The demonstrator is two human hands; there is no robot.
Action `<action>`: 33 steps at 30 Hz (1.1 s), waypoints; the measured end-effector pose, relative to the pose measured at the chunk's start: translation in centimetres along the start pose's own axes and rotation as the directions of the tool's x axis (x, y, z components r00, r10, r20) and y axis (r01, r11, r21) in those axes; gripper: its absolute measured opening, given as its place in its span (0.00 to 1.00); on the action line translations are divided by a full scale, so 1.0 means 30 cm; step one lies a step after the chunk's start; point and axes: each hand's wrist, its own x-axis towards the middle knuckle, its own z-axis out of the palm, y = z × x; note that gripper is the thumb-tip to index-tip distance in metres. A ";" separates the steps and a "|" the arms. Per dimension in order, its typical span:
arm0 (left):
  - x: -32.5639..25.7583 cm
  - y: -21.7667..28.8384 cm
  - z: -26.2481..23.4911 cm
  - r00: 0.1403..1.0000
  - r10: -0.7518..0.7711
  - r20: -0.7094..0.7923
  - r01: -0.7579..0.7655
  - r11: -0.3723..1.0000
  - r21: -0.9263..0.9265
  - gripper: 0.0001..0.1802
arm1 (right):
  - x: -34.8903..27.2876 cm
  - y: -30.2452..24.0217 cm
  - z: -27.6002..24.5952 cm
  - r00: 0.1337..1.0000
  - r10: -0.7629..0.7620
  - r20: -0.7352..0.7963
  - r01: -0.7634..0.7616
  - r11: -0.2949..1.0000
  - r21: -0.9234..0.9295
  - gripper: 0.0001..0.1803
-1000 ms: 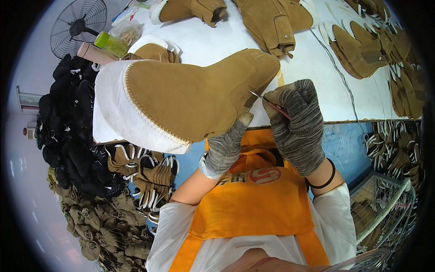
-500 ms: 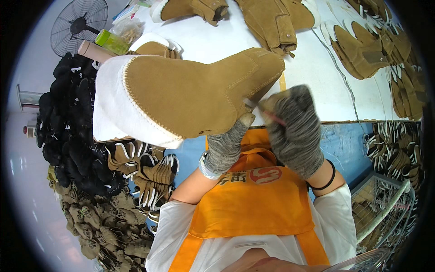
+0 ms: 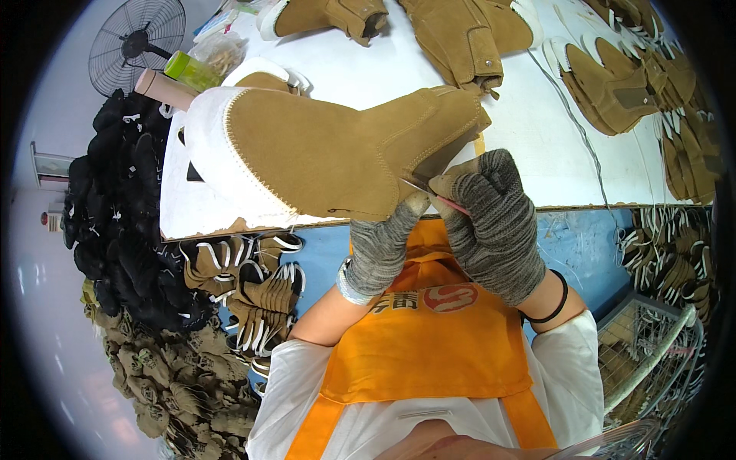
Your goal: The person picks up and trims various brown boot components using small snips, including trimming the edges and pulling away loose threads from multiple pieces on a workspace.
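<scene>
A tan suede boot upper (image 3: pixel 314 149) with a white stitched-on edge lies on its side over the front of the white table, its wide end to the left. My left hand (image 3: pixel 379 247), in a grey fingerless glove, is closed on its near edge, thumb on top. My right hand (image 3: pixel 494 226), gloved the same way, grips a slim metal-tipped tool with a reddish handle (image 3: pixel 452 205). The tool's tip points at the upper's near seam, close to my left thumb. Its exact kind is hard to make out.
More tan uppers (image 3: pixel 452 46) lie across the white table (image 3: pixel 540 115), with stacks at the right. A green-lidded cup (image 3: pixel 192 73), a pink cup (image 3: pixel 165 88) and a fan (image 3: pixel 134 46) stand at the far left. Dark piles (image 3: pixel 126 222) fill the left; a wire basket (image 3: pixel 636 337) stands lower right.
The upper's wide end has shifted slightly right and up, showing more table at the left. My right hand, blurred before, is now steady, with the tool's tip nearer my left thumb.
</scene>
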 end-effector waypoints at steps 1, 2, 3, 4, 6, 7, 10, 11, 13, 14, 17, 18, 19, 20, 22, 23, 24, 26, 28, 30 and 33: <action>0.001 -0.004 -0.002 1.000 -0.003 -0.003 0.003 1.000 -0.027 0.18 | 0.000 0.013 -0.001 0.998 -0.020 -0.053 0.019 1.000 -0.014 0.12; -0.001 0.002 0.000 1.000 -0.003 0.009 0.003 1.000 0.001 0.18 | -0.001 0.025 -0.002 0.994 -0.038 -0.106 0.035 0.999 -0.029 0.13; -0.001 0.016 0.003 1.000 -0.002 0.020 0.001 1.000 0.029 0.17 | 0.014 0.046 -0.009 0.995 0.029 -0.098 -0.030 1.000 -0.009 0.15; -0.001 0.017 0.001 0.999 -0.017 0.035 0.015 0.999 0.045 0.17 | 0.020 0.062 -0.019 0.991 0.096 -0.090 -0.096 0.995 0.007 0.16; -0.010 0.001 -0.013 0.996 -0.064 0.067 0.059 0.996 0.065 0.17 | -0.008 0.038 -0.023 0.996 -0.092 0.002 0.092 0.992 -0.081 0.14; -0.010 -0.001 -0.019 0.992 -0.094 0.080 0.088 0.993 0.073 0.17 | -0.003 0.013 -0.028 0.998 -0.017 0.052 0.020 0.998 -0.051 0.14; 0.005 0.008 0.005 0.999 0.030 0.015 -0.030 0.998 0.055 0.17 | 0.001 0.077 -0.018 0.988 0.006 -0.153 -0.006 1.000 -0.002 0.12; 0.007 0.009 0.005 0.999 0.051 0.019 -0.052 0.995 0.086 0.18 | 0.028 0.094 -0.014 0.953 0.017 -0.304 -0.003 0.999 0.049 0.10; 0.005 0.012 0.004 0.998 0.064 0.027 -0.067 0.991 0.120 0.19 | 0.027 0.043 -0.050 0.912 0.304 -0.274 -0.199 0.915 0.352 0.10; 0.008 0.013 0.007 0.998 0.059 0.027 -0.062 0.991 0.122 0.19 | 0.027 0.020 -0.048 0.896 0.395 -0.201 -0.257 0.833 0.490 0.11; 0.024 0.009 0.027 1.000 0.013 0.027 -0.015 0.998 0.069 0.20 | 0.013 0.010 -0.025 0.972 0.233 0.037 -0.215 0.805 0.553 0.13; 0.024 0.012 0.033 0.999 0.027 0.029 -0.030 0.996 0.078 0.20 | -0.024 0.047 0.028 0.977 0.212 0.017 -0.196 0.864 0.463 0.15; 0.024 0.012 0.034 0.999 0.040 0.032 -0.043 0.995 0.090 0.21 | -0.020 0.071 0.025 0.969 0.244 -0.026 -0.204 0.863 0.462 0.17; 0.018 0.009 0.030 0.999 0.048 0.022 -0.050 0.995 0.092 0.20 | -0.008 0.102 0.020 0.961 0.271 -0.062 -0.213 0.861 0.462 0.19; 0.014 0.005 0.029 0.998 0.065 0.009 -0.065 0.994 0.090 0.20 | 0.040 0.149 0.009 0.869 0.319 -0.379 -0.214 0.932 0.294 0.20; 0.016 0.000 0.025 0.998 0.060 0.029 -0.063 0.991 0.120 0.20 | 0.005 0.147 0.014 0.937 0.058 -0.343 -0.065 0.998 -0.008 0.20; 0.021 -0.006 0.016 0.997 0.055 0.049 -0.062 0.987 0.150 0.20 | -0.008 0.110 0.020 0.981 0.004 -0.194 0.005 0.999 0.045 0.20; 0.020 -0.004 0.012 0.998 0.022 0.056 -0.030 0.990 0.135 0.20 | -0.010 0.018 0.034 0.986 -0.111 0.121 0.083 0.973 0.214 0.21; 0.019 0.006 0.027 0.999 -0.027 0.047 0.025 0.999 0.036 0.20 | -0.039 0.118 0.064 0.984 0.029 0.176 -0.023 0.999 -0.035 0.18; 0.014 0.000 0.040 1.000 0.005 0.015 -0.005 1.000 0.014 0.20 | -0.067 0.236 0.070 0.849 0.526 -0.052 -0.460 0.784 0.417 0.15; 0.012 -0.080 0.006 0.998 0.035 0.051 -0.048 0.960 0.277 0.19 | -0.011 0.107 0.036 0.981 0.082 -0.177 -0.050 0.983 0.176 0.15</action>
